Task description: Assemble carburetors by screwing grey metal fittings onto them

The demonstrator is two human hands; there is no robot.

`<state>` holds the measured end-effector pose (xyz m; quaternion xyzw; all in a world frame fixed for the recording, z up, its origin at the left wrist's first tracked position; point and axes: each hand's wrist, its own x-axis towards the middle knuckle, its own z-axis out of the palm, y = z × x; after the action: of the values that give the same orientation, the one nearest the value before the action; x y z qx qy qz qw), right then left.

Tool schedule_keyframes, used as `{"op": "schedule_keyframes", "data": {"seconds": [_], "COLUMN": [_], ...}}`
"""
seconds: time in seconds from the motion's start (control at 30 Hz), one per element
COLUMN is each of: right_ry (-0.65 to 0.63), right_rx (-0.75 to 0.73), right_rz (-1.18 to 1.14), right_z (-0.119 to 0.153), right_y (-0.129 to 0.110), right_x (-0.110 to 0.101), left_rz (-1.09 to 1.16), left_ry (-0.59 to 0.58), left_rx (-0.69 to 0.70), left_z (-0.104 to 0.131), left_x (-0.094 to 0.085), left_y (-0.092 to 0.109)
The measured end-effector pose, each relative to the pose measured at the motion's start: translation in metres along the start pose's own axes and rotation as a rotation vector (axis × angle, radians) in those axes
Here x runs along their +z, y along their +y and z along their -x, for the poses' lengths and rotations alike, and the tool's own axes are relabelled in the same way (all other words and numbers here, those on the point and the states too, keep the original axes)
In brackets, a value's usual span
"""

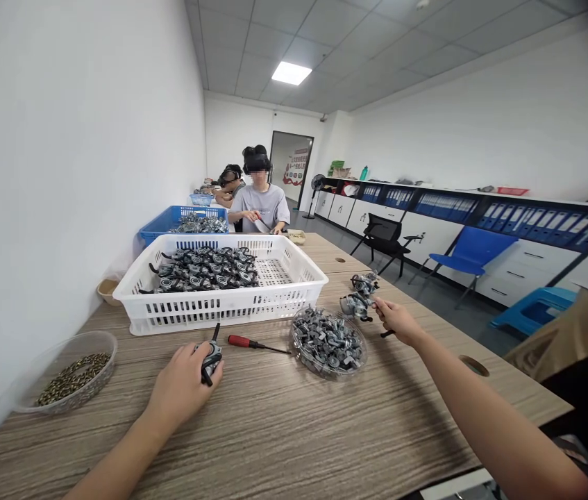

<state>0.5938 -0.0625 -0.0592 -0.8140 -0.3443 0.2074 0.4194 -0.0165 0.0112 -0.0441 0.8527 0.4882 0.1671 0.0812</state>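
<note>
My left hand [189,375] is closed over a grey metal assembly with black levers [212,355], resting on the wooden table. At the right, my right hand [396,321] pinches the edge of a similar grey metal assembly [356,305]; a black tip shows below the fingers. Just behind it lies another such assembly [365,282]. Between the hands are a red-handled screwdriver [244,342] and a round clear tub [328,342] heaped with small grey metal pieces.
A white basket [221,312] holds rows of assemblies, with a blue crate [155,226] behind it. A clear bowl of brass-coloured screws [75,375] stands at the left by the wall. Across the table sits a person [259,201] in a headset. Chairs stand right of the table.
</note>
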Motion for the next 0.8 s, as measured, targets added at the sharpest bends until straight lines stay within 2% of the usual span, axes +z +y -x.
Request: {"op": "schedule_keyframes", "data": {"seconds": [0.2, 0.4, 0.63, 0.8], "right_ry": [-0.017, 0.001, 0.285, 0.423], "right_rx": [0.081, 0.087, 0.061, -0.024], "right_rz": [-0.008, 0.061, 0.086, 0.033], "right_z": [0.005, 0.012, 0.021, 0.021], "right_y": [0.014, 0.017, 0.01, -0.016], "right_x": [-0.011, -0.015, -0.021, -0.045], "left_rz": [-0.003, -0.004, -0.002, -0.01], "left_ry": [-0.022, -0.006, -0.012, -0.018], "left_rx": [-0.017, -0.032, -0.032, -0.037], "left_z": [0.0, -0.001, -0.001, 0.0], "left_x": [-0.001, 0.002, 0.002, 0.0], "left_y": [0.001, 0.0, 0.001, 0.003]}}
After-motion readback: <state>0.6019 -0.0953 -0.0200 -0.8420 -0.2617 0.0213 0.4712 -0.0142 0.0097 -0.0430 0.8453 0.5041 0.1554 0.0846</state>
